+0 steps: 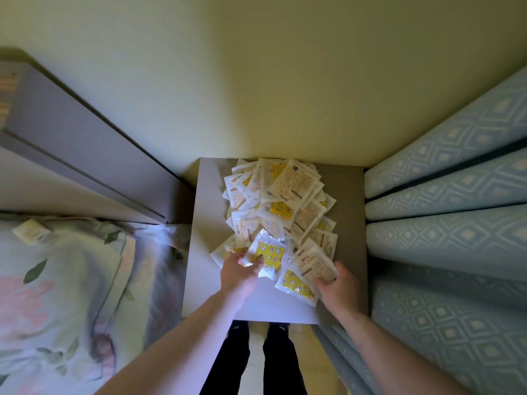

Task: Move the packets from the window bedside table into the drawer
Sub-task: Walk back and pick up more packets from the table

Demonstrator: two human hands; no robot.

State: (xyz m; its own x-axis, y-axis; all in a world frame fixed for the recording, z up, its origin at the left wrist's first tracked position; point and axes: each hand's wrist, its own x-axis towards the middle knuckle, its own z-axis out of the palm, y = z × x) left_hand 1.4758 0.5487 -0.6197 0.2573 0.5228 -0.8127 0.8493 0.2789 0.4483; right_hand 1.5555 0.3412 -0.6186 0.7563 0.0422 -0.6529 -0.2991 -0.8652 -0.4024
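Fingers of the left hand [239, 273] were closed on a yellow-printed packet [268, 256] at the near edge of the pile of packets [281, 212], the packet lifted at a tilt with its long axis running from the hand toward the pile. Fingers of the right hand [340, 286] were curled around the near ends of a few pale packets [315, 265], which fanned away from the palm toward the pile; a second yellow packet [296, 285] lay flat just beside that hand, on its inner side, between the two hands. The pile itself lay directly beyond both hands, heaped loosely over the middle and far part of the worktop [208, 212], its packets overlapping at mixed angles. Both hands stood at the pile's near edge, the left at its left corner and the right at its right corner, so neither was clearly nearer to the bulk. Left of the pile lay the bed [65, 280], with one stray packet [30, 230] on the pillow; right of the pile hung the curtain [445, 223]. No drawer was visible; it was judged to lie below the worktop front, nearer the person than the pile.
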